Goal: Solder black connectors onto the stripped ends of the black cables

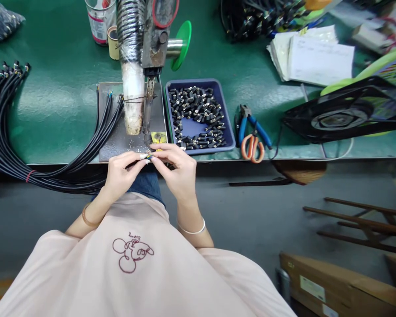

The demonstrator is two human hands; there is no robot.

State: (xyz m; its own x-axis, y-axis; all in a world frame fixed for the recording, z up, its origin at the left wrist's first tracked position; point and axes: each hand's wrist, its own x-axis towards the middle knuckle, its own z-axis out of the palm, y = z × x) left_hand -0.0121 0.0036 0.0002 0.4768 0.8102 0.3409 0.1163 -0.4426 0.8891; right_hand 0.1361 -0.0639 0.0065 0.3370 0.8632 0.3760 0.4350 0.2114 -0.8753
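Note:
My left hand point(120, 174) and my right hand point(178, 169) meet at the front edge of the green bench, fingertips pinched together around the stripped end of a black cable point(148, 156) with small coloured wire tips. Both hands are closed on it. Just beyond them stands a soldering iron point(148, 105) on a grey metal plate point(115, 141). A bundle of black cables point(26, 154) runs from the left toward my left hand. To the right of the plate, a blue tray point(229, 141) holds several small black connectors.
Blue-handled pliers and orange scissors point(252, 138) lie right of the tray. A green solder spool point(181, 44), a jar point(100, 20), papers point(313, 57) and a black fan point(346, 114) stand farther back. Cardboard boxes point(336, 286) sit on the floor at right.

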